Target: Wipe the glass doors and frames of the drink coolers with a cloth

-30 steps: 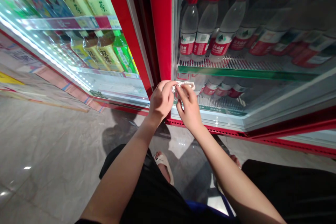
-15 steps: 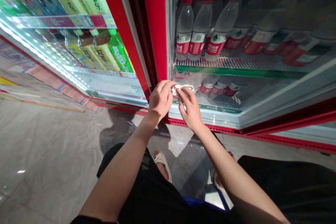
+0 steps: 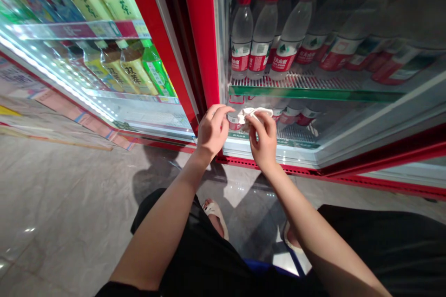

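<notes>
My right hand [image 3: 264,141] pinches a crumpled white cloth or tissue [image 3: 256,114] between thumb and fingers, in front of the glass door of the right cooler. The cloth's upper edge spreads out past the fingertips. My left hand [image 3: 213,130] is raised beside the red door frame [image 3: 204,37], a little left of the cloth. Its fingers are loosely curved and apart, with nothing visible in them. Whether its fingers touch the frame, I cannot tell. Behind the glass stand several red-capped water bottles [image 3: 241,37] on a green-edged shelf [image 3: 306,93].
A lit cooler on the left holds several tea and drink bottles [image 3: 137,72]. Cartons [image 3: 38,88] lie along its base. Below are grey floor tiles [image 3: 76,204], my sandal [image 3: 218,218], my dark-clothed knees and something blue [image 3: 268,267] low between them.
My right hand has moved right, taking the white cloth away from my left hand. The cloth now hangs more spread out. My left hand stays nearly in place.
</notes>
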`<state>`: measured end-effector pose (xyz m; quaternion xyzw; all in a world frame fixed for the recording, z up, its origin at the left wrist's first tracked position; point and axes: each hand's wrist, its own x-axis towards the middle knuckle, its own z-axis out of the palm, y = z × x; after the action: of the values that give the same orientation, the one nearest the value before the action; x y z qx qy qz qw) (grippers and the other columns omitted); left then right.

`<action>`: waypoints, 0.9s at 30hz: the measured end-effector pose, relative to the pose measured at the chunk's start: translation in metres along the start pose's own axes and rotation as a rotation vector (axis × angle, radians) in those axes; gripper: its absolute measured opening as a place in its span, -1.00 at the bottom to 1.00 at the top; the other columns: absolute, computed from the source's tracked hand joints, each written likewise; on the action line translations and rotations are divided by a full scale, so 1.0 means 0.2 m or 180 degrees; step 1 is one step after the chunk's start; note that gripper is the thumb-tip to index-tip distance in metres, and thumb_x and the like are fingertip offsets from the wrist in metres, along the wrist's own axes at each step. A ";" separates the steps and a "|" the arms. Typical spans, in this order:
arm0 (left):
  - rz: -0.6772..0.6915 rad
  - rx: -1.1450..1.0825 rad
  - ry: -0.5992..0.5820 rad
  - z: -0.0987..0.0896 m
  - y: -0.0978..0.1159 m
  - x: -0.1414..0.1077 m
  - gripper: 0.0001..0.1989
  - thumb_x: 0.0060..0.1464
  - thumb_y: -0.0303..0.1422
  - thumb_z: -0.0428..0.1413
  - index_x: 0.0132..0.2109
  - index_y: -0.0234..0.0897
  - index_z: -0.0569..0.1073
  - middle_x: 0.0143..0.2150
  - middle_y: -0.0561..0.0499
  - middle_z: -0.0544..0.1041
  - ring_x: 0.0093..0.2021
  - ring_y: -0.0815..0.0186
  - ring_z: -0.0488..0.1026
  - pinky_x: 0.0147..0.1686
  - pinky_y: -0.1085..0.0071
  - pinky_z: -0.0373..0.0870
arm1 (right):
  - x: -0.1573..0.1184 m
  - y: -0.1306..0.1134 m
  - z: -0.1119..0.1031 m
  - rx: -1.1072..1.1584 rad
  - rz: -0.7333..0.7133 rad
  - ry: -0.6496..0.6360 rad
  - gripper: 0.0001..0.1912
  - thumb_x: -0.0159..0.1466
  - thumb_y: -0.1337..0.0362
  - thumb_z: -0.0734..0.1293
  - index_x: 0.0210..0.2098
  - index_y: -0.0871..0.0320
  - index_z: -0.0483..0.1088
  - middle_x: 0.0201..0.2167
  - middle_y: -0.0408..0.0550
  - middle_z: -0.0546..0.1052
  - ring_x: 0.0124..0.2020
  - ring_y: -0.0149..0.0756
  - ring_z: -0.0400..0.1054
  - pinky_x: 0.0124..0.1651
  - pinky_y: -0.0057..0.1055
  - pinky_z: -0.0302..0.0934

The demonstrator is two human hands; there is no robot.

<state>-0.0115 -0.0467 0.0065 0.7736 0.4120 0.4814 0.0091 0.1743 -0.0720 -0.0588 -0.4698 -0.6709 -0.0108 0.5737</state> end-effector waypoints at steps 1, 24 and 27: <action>0.0005 -0.0009 -0.0002 0.00 0.00 0.00 -0.60 0.33 -0.64 -0.03 0.03 -0.14 0.58 0.05 -0.02 0.65 0.09 0.26 0.64 0.19 0.26 0.60 | 0.00 0.02 -0.01 -0.0042 0.0021 0.0138 -0.63 0.57 0.24 0.21 0.24 -0.07 0.54 0.21 0.14 0.49 0.32 -0.02 0.43 0.40 0.10 0.39; 0.0220 0.0311 -0.0297 -0.02 0.01 -0.01 -0.59 0.31 -0.65 -0.01 0.05 -0.20 0.63 0.06 -0.08 0.67 0.08 0.19 0.63 0.17 0.23 0.59 | 0.06 -0.01 -0.03 0.0016 -0.0223 0.0136 -0.75 0.55 0.27 0.28 0.08 -0.05 0.58 0.11 0.05 0.60 0.18 -0.09 0.53 0.29 -0.05 0.46; 0.0243 0.0325 -0.0323 -0.02 0.01 -0.01 -0.59 0.32 -0.64 -0.02 0.06 -0.22 0.63 0.07 -0.09 0.67 0.08 0.20 0.64 0.18 0.24 0.58 | 0.01 0.00 -0.04 -0.0101 -0.0247 0.0312 -0.77 0.54 0.28 0.29 0.05 -0.03 0.59 0.06 0.06 0.61 0.12 -0.11 0.56 0.23 -0.08 0.50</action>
<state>-0.0130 -0.0511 0.0084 0.8116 0.4052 0.4199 -0.0279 0.1808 -0.0744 -0.0547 -0.4513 -0.6594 -0.0666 0.5975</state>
